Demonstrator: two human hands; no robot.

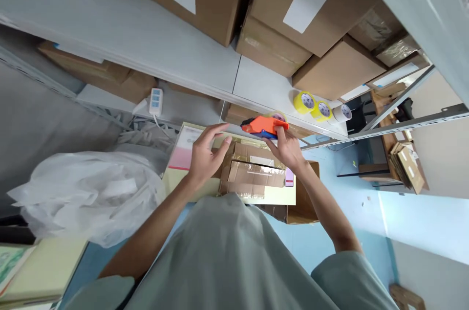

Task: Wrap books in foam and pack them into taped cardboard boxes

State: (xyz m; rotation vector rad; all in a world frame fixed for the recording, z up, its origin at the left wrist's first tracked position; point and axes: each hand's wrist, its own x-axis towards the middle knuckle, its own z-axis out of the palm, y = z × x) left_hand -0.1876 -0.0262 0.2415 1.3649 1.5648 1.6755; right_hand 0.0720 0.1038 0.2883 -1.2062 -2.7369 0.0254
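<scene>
My right hand [287, 149] grips an orange and blue tape dispenser [262, 125] by its handle, held up above the table's far side. A roll of tape [279, 117] shows behind the dispenser's orange frame. To the left, my left hand [205, 156] is raised with thumb and fingers apart, holding nothing; a gap separates it from the dispenser. Below both hands, flattened brown cardboard [252, 173] with strips of clear tape lies on the pale yellow table [271, 198]. A phone with a pinkish screen [289, 177] rests at the cardboard's right edge.
Yellow tape rolls [305, 102] and a white roll [342, 113] stand on the grey shelf [205, 73], near large cardboard boxes [293, 7]. A power strip [156, 101] hangs left. A white plastic bag [91, 192] bulges beside the table; an open carton [302, 202] stands right.
</scene>
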